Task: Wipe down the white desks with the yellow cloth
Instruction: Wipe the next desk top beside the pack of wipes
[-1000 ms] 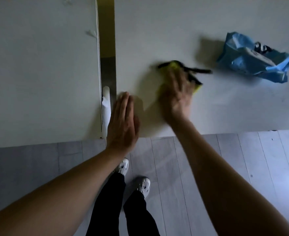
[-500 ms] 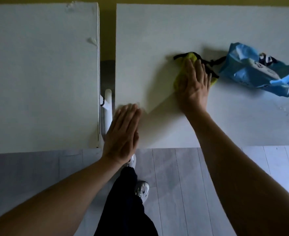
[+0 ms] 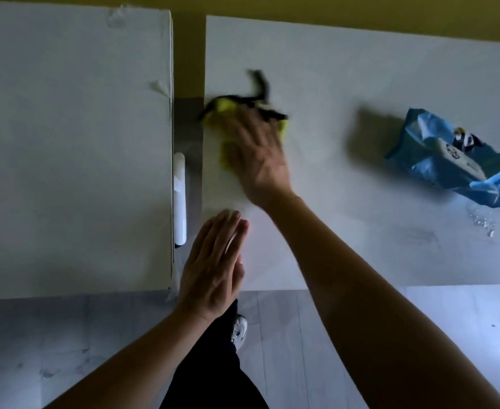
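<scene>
Both hands lie flat: the right hand [image 3: 254, 152] presses the soft, light yellow cloth [image 3: 224, 106] against the tabletop [image 3: 346, 84], while the left hand [image 3: 213, 267] holds nothing.

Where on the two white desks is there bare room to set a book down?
The left desk is bare almost throughout. The right desk is free along its far edge and between the right hand on the yellow cloth and the blue packet. Crumbs crowd its right corner.

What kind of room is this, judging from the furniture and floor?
Probably a study room or office, though I cannot be sure. Two plain white desks stand side by side against a yellow wall, over a grey plank floor.
</scene>
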`<state>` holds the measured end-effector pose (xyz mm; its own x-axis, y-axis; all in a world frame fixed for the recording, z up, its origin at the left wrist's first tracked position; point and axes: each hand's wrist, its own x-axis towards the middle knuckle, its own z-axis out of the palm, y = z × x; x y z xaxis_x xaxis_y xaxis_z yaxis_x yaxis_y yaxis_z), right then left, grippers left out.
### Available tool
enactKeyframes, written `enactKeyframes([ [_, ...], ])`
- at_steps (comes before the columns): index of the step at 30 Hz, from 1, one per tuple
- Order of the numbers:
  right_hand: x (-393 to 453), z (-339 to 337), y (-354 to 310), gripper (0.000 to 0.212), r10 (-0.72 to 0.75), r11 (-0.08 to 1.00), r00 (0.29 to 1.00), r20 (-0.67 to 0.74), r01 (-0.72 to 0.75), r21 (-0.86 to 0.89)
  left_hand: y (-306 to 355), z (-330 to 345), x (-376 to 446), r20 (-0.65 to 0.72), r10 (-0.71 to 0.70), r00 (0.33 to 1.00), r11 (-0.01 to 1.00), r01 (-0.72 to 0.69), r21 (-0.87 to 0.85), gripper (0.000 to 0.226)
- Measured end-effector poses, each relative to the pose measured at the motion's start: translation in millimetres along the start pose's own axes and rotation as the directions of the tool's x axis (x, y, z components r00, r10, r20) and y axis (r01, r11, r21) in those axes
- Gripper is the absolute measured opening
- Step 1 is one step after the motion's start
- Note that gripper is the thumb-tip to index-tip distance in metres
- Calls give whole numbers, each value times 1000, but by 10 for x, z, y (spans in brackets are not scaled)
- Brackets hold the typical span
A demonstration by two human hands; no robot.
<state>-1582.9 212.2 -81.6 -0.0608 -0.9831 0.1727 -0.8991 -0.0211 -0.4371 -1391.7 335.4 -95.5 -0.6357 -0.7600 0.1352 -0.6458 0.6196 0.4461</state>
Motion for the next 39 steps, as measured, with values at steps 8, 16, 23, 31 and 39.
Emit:
enactKeyframes([
  [8,125,-508,1022,55,497,858,846,-193,-512,-32,-148,-130,558,2,-109,994,994,109,-19,43],
  [16,945,103,6,60,-60,998,995,74,59,15,-190,-36,1087,-51,-199,979,978,202,58,56],
  [23,858,-112,585,55,50,999,999,-13,-50,5,-173,-65,1136,-84,-168,982,977,177,117,54],
  [31,756,-701,1512,63,604,787,773,-194,-616,-8,-85,23,1461,-122,-247,961,960,260,107,60],
  [39,1605,159,-28,59,-84,996,990,115,87,-25,-107,46,1440,-110,-256,960,952,270,146,58],
])
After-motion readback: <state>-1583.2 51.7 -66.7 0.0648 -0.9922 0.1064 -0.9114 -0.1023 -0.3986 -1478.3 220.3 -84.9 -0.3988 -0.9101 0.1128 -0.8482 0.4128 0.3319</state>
